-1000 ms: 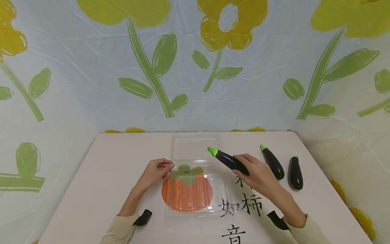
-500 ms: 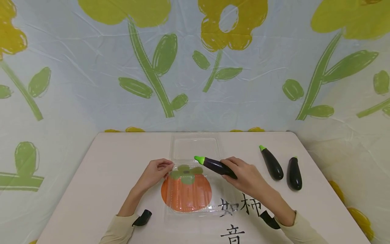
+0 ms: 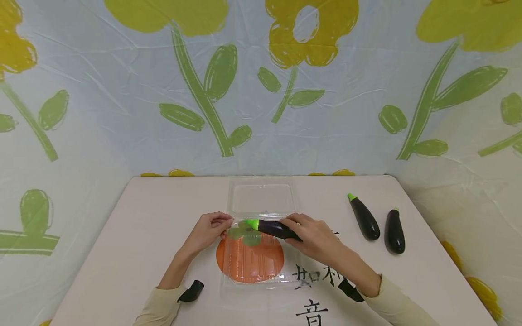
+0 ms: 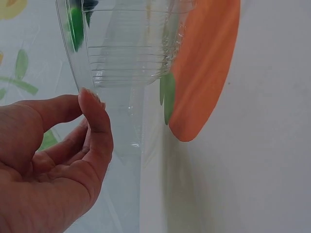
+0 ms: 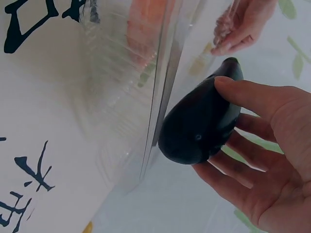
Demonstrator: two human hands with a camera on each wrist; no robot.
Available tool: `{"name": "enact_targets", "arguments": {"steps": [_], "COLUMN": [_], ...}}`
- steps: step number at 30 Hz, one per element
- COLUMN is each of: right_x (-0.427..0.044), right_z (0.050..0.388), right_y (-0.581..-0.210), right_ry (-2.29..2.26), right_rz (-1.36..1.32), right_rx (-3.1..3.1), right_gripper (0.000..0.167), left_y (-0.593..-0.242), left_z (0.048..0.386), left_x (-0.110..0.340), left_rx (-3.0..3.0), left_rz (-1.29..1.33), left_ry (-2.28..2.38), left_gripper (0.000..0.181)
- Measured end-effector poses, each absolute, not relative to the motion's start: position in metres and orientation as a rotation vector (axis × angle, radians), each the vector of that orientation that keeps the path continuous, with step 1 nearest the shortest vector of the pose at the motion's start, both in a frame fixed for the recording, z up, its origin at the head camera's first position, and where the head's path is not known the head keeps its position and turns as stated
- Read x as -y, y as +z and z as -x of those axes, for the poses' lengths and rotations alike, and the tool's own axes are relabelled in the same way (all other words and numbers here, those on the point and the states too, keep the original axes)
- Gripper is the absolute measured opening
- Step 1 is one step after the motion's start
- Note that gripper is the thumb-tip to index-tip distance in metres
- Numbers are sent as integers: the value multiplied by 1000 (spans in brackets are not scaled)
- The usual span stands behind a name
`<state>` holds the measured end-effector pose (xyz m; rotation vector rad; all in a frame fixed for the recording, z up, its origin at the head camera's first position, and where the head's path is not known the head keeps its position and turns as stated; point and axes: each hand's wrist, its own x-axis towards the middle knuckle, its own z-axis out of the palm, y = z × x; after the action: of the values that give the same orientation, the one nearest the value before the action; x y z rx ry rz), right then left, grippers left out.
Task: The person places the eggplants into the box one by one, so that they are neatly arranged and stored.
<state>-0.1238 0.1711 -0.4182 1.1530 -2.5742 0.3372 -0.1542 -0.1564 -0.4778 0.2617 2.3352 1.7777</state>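
A clear plastic clamshell box (image 3: 291,271) lies in the middle of the table, its lid (image 3: 263,199) folded back toward the wall. At the box's back left corner my left hand (image 3: 209,230) pinches the rim (image 4: 73,63) between thumb and finger. My right hand (image 3: 316,235) grips an eggplant (image 3: 275,228) by its thick end, over the back part of the box. The green stem end points left. In the right wrist view the thumb and fingers wrap the dark eggplant (image 5: 194,126) beside the box's rim; whether it touches the box, I cannot tell.
Two more eggplants, one nearer (image 3: 364,219) and one further right (image 3: 394,232), lie on the table's (image 3: 163,194) right side. An orange persimmon print (image 3: 220,258) shows beneath the box, with black characters (image 3: 311,312) to its right. A flowered cloth wall (image 3: 346,136) closes off the back.
My right hand has carried the eggplant leftward and down, from right of the box to over its back part. The left hand has stayed at the corner.
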Motion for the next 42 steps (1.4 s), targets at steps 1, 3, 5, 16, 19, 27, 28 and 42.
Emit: {"name": "enact_targets", "arguments": {"steps": [1,3,5,16,19,27,28,42], "right_x": [-169,-166,-164,-155,-153,-150,-149,-153], "right_z": [124,126,127,132,134,138,138,140], "right_y": [-419,-420,-423,-436,-438,-445,-447,-451], "right_ry": [330,316,308,223,187,136,125,100], "right_rz": [-1162,-1182,-1207,-1281,-1307,-1317,-1311,-1290], "right_rx": [2579,2584,2577,2617,2602,2617,2617,2640], "right_gripper": [51,50,49,44,44,43,43,48], "left_y": [-478,-477,-477,-478,-478,-476,-476,-476], "left_z": [154,154,153,154,155,154,153,154], "left_x": [156,156,156,156,157,156,156,157], "left_rx": [-2335,-2340,-2350,-2368,-2369,-2383,-2384,-2368], "left_rz": [-261,-260,-264,-308,-320,-329,-326,-318], "left_ry": [1780,1781,1774,1754,1756,1745,1744,1742], "left_gripper": [25,25,25,27,25,23,23,25]}}
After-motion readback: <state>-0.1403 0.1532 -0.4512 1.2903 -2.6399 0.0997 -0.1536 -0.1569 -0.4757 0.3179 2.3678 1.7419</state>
